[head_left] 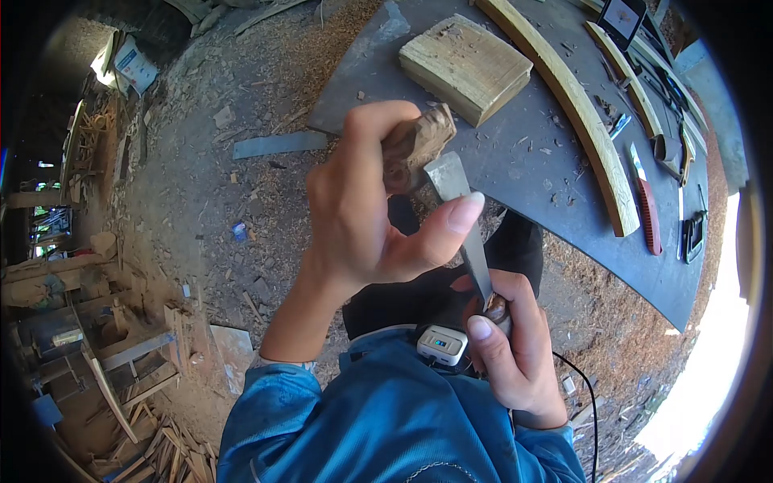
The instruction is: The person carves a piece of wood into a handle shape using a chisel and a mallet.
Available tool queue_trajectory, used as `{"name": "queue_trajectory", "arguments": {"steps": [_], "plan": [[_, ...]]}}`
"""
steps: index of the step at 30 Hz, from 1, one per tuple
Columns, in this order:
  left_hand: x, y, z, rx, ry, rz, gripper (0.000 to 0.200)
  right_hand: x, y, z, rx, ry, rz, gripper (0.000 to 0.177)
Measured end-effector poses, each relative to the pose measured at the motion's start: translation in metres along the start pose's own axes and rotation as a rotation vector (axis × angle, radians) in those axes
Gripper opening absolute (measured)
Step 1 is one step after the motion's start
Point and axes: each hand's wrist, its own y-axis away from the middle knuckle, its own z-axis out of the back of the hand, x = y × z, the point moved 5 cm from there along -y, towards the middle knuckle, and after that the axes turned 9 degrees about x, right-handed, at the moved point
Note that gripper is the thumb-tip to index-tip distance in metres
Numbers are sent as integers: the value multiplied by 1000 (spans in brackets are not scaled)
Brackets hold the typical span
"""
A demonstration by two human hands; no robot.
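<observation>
Wood (435, 133), small and carved, is inside my left hand (354, 201), with fingers curled closely around it and thumb stretched over the chisel (475, 256). My right hand (515, 342) is closed around the chisel's handle. The blade edge is just beside the wood; whether they touch, I cannot tell. Ahead, a thick block (463, 64) lies on the dark table (515, 171).

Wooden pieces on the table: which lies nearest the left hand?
The thick, squat block, just beyond the left hand; the long curved beam and the thinner strip lie farther to the right.
</observation>
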Motion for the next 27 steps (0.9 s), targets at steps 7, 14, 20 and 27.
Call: {"name": "queue_trajectory", "arguments": {"steps": [7, 14, 20, 27], "plan": [[-4, -7, -3, 125, 37, 161, 38, -7, -1, -3, -78, 134, 65, 39], [-7, 4, -1, 125, 169, 299, 34, -3, -9, -9, -251, 483, 276, 46], [-14, 5, -3, 81, 235, 325, 39, -1, -5, -12, -315, 586, 267, 47], [-7, 3, -6, -7, -63, 157, 63, -1, 4, -8, -79, 17, 16, 42]]}}
